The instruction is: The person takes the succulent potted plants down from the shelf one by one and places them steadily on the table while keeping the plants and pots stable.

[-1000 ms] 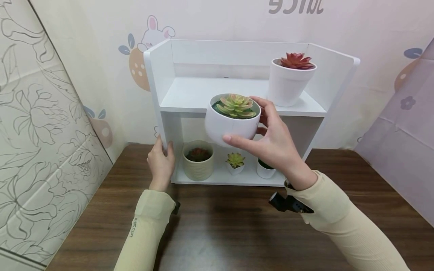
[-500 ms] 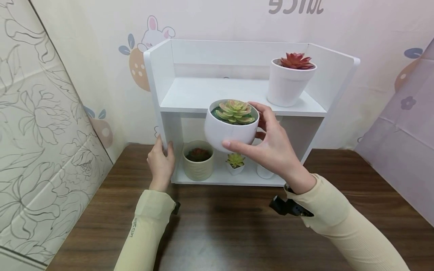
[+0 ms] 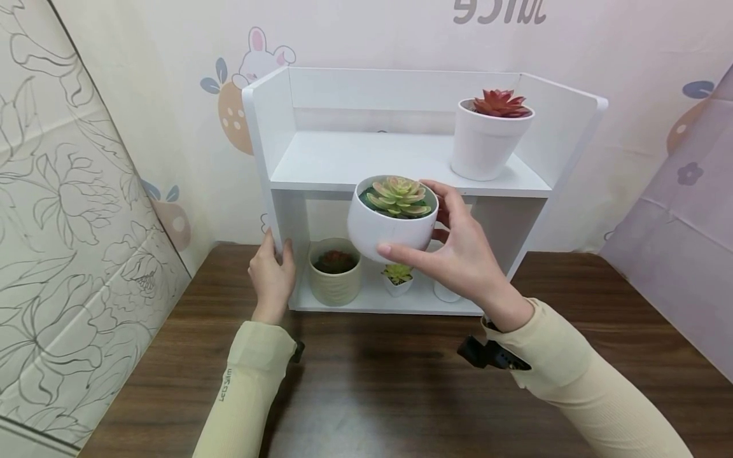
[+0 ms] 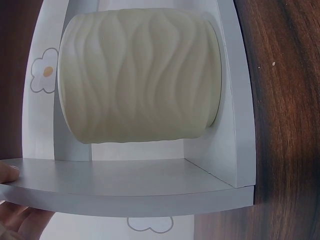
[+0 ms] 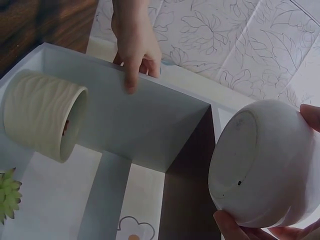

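Brown wood table (image 3: 372,394), printed walls (image 3: 372,32); hands (image 3: 272,277) (image 3: 465,251) pinch shelf (image 3: 355,152) (left), white pot (image 3: 389,234) (right).

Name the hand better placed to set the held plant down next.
Right, I'd judge: the right hand holds the plant in front of the shelf, while the left hand grips the shelf's side.

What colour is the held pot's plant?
The plant is green with pinkish leaf edges, seen best in the head view.
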### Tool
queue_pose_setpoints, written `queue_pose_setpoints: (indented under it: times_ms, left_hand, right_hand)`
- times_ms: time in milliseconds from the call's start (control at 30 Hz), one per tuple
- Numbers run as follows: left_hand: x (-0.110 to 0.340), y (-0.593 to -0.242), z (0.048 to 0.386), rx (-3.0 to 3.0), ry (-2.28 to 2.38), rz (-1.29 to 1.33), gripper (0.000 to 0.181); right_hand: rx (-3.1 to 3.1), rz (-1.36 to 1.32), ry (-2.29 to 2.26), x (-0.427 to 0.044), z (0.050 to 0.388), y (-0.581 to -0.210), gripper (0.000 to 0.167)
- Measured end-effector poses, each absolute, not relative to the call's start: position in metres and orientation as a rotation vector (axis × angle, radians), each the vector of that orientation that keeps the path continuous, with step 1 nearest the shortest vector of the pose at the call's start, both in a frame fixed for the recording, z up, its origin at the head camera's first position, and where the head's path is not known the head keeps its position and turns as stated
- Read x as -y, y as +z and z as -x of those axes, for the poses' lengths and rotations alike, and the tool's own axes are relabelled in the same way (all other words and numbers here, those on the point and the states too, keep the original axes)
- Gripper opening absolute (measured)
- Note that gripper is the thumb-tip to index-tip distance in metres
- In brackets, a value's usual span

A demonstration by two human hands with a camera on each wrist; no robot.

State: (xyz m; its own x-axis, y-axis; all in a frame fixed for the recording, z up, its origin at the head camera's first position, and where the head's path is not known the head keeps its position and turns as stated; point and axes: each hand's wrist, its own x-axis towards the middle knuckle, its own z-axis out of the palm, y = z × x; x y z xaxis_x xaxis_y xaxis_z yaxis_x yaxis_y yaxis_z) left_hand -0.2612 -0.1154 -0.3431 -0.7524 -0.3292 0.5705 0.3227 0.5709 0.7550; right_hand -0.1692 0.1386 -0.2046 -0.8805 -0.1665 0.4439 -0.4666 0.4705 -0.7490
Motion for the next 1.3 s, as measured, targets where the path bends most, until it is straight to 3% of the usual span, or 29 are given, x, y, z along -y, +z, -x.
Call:
queue_pose_setpoints:
  times_ms: [1300]
  left_hand:
    - [0.115,-0.344,0.262,2.107,-1.195,-0.010,0.033]
  right_hand:
    - [2.435,-0.593,1.397,-0.146,0.173,-0.239,0.088]
